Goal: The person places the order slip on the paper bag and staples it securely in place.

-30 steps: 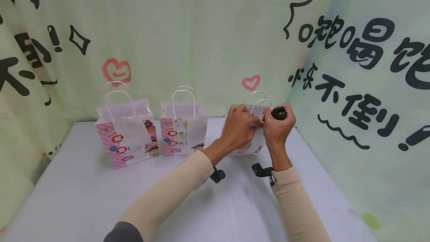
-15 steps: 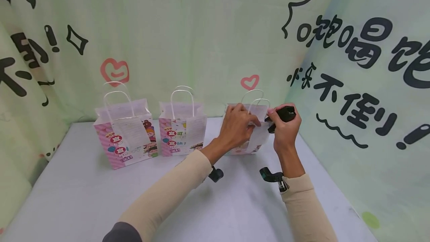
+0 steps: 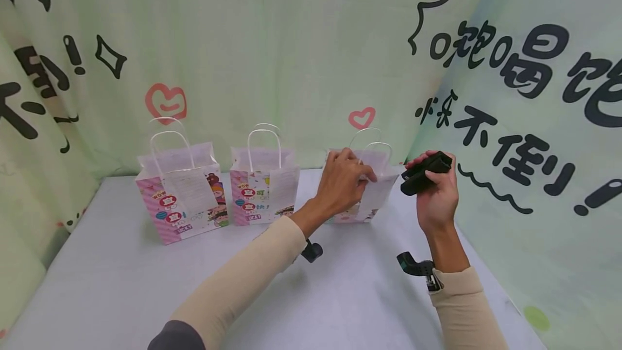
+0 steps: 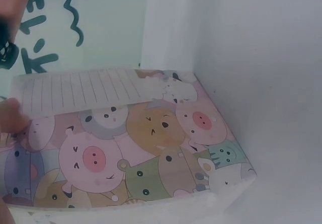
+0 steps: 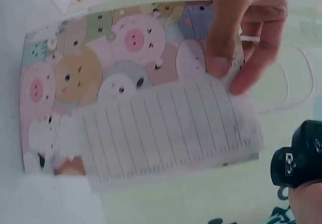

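Note:
My left hand (image 3: 345, 180) pinches the top edge of the right-hand paper gift bag (image 3: 381, 193), which stands upright with white handles. The right wrist view shows its thumb and a finger at a lined white paper slip (image 5: 161, 128) lying against the cartoon-animal side of the bag. A small staple-like mark shows on the slip near that edge. In the head view my right hand (image 3: 437, 193) grips a black stapler (image 3: 423, 174), raised to the right of the bag and apart from it. The left wrist view has the same slip (image 4: 80, 93) from the other side.
Two more pink-and-white gift bags, the left one (image 3: 182, 199) and the middle one (image 3: 266, 190), stand on the white table (image 3: 112, 274), each with a white slip on its front. A printed curtain (image 3: 301, 69) hangs behind and along both sides.
My right hand has drawn the stapler off the bag's upper right edge and moved it to the right. The left hand keeps its pinch on the bag, nearly still.

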Tool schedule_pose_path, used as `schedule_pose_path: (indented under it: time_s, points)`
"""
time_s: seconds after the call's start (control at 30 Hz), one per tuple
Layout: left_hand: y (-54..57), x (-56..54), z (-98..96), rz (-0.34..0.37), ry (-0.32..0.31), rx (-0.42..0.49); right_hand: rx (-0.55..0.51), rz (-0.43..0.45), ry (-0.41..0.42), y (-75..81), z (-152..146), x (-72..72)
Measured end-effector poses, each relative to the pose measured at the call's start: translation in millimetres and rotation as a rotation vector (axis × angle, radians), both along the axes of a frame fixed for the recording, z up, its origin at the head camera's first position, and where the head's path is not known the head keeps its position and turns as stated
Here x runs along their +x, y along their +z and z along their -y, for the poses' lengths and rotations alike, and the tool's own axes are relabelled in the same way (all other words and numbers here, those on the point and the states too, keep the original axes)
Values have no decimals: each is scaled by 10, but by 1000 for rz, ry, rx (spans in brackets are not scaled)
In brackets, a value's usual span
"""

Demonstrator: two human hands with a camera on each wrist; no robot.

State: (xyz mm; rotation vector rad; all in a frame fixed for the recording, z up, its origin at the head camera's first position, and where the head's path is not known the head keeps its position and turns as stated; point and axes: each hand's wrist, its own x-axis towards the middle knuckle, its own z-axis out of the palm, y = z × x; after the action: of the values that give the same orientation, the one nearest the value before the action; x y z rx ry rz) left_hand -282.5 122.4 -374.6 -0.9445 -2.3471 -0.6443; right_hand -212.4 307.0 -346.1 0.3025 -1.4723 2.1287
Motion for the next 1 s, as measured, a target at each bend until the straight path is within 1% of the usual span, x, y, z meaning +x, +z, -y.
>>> schedule_pose_path:
  time_s: [0.07,0.2,0.3,0.5,0.6,0.77,0.9,1.0]
  points:
    - [-2,-2,6,0,2,2,66,40,-6,-11,-54,32]
    - [-4,-1,9,-8,-5,4,283,111,-55,-92,-160,113]
    - [-4,-2,11,-10,-10,6,425,134,-105,-183,-243,168]
    - [-6,-13,13,-8,-28,22,641,164,-166,-355,-399,259]
    - [-7,-16,19,-11,-38,34,769,200,-225,-441,-461,297]
    - [-3,-17,33,-18,-51,56,1003,286,-330,-562,-536,359]
    - [-1,-16,44,-19,-58,68,1140,346,-333,-660,-599,406]
    - [-3,-18,50,-18,-61,73,1213,399,-301,-735,-643,430]
